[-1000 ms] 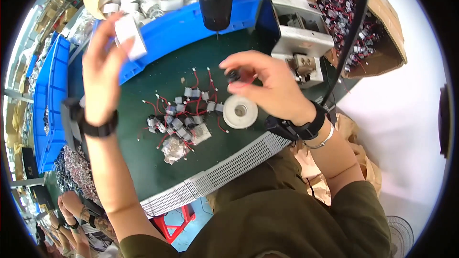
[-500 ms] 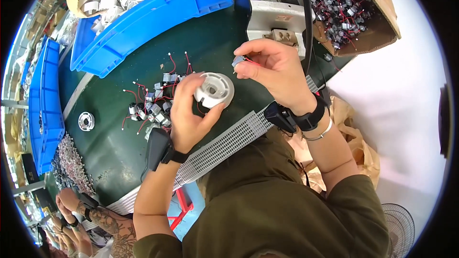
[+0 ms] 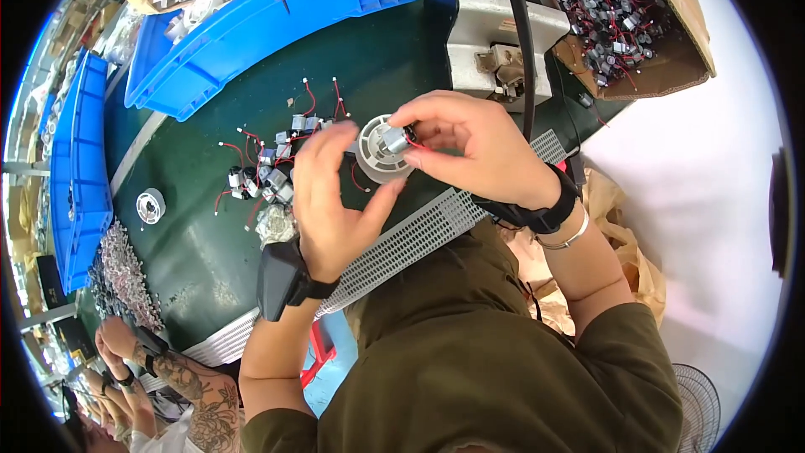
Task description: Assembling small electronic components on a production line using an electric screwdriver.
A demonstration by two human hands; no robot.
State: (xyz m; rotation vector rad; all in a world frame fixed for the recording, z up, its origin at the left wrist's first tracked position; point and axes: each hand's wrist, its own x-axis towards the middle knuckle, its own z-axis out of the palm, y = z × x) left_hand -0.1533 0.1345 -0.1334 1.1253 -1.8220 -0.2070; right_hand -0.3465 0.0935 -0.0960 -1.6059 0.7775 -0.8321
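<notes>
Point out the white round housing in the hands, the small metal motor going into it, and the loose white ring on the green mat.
white round housing [image 3: 375, 153], head view, on its ribbed rim.
small metal motor [image 3: 394, 139], head view, on its silver body.
loose white ring [image 3: 151, 205], head view, on its rim.

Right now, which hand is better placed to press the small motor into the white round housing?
Right hand: its fingertips already pinch the small motor at the white round housing. The left hand cradles the housing from below, so it likely serves best as the support.
</notes>
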